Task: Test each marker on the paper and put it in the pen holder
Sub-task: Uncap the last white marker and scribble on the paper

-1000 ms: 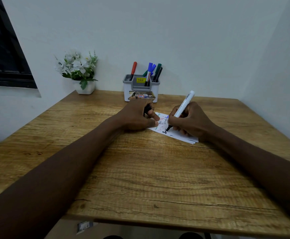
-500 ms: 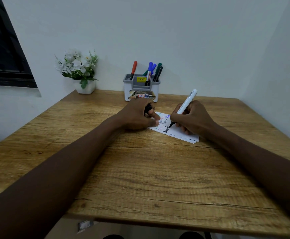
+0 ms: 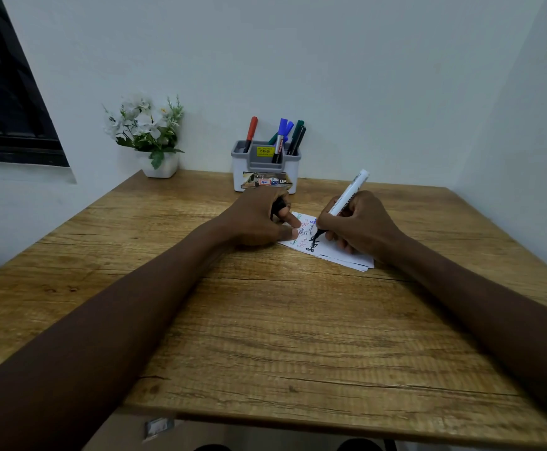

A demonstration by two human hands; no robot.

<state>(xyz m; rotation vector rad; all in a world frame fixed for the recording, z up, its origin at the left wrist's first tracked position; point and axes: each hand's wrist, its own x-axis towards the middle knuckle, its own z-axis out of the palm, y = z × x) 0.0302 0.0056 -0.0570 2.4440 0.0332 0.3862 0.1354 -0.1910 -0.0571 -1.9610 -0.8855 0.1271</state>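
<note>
Now the black scribble on the paper (image 3: pixel 340 257) is longer than it was a moment ago. Your right hand (image 3: pixel 360 222) has slid the marker (image 3: pixel 347 193) a little way along the sheet. The tip sits on the paper just under your fingers. I think that means this marker works. So the testing part looks nearly done. Next you would put the cap back on and drop the marker in the pen holder (image 3: pixel 242 177), which stands just past your left hand (image 3: pixel 255 222).

Your right hand is closed round the marker, the way you hold a pencil. Your left hand has not moved. Its curled fingers hold the black cap (image 3: pixel 278 208), and its thumb and first finger press the paper flat.

The marker is a smooth white tube with a dark tip, tilted up and away from your right hand. The paper is a thin white stack with little marks in many colours. The pen holder is a hard plastic box, white with a grey top. The other markers (image 3: pixel 281 131), red, blue and green, stick out of it. The desk (image 3: pixel 265 320) under both hands is wood with wavy lines.
</note>
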